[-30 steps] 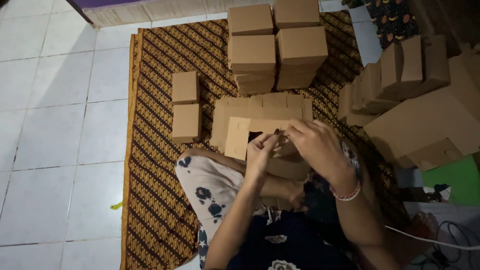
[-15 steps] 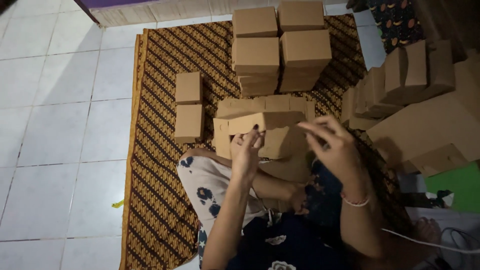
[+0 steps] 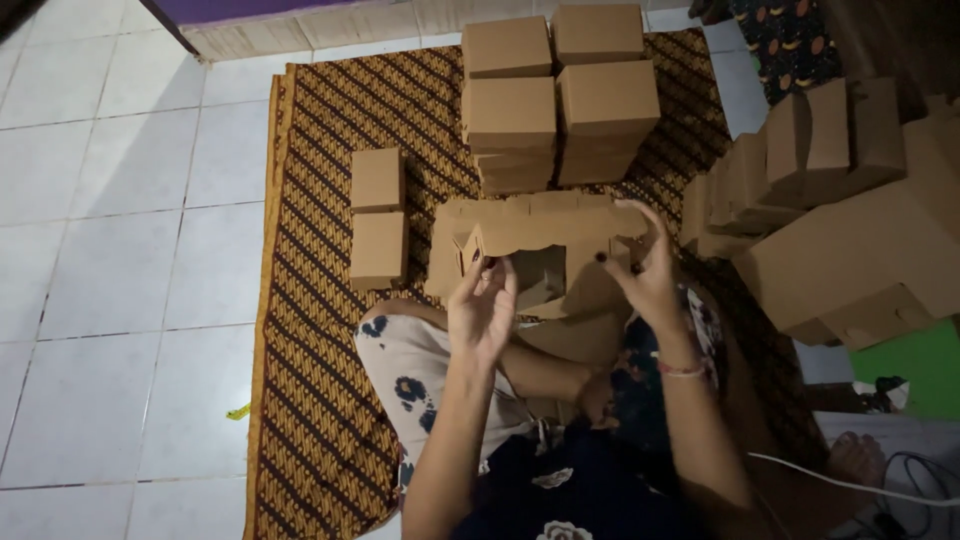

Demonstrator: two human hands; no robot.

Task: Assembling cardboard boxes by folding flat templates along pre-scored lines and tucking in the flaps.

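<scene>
A person sits on a brown patterned mat (image 3: 320, 300) and holds up a flat brown cardboard piece (image 3: 545, 228) with both hands. The left hand (image 3: 482, 305) pinches the left end of the cardboard piece between its fingers and thumb. The right hand (image 3: 645, 270) grips the right end, with the fingers curled over the top edge and the thumb in front. The cardboard piece is in the air, in front of the person and above their lap, and it is partly folded, with wavy flaps along its edge. A pink band (image 3: 680, 370) goes around the right wrist. Under the hands lies a pile of flat cardboard sheets (image 3: 445, 260) on the mat. To the left of that pile, two small closed boxes (image 3: 378, 215) sit side by side on the mat, one behind the other. Farther away, at the top, there are stacks of finished boxes (image 3: 555, 95), four stacks close together and touching. On the right, more folded cardboard (image 3: 800, 160) leans in a row, and a big heap of brown cardboard (image 3: 860, 260) sits near it. A green thing (image 3: 920, 365) shows at the right edge. White floor tiles (image 3: 120, 250) lie to the left of the mat, with a tiny yellow scrap (image 3: 237, 411) on them.
</scene>
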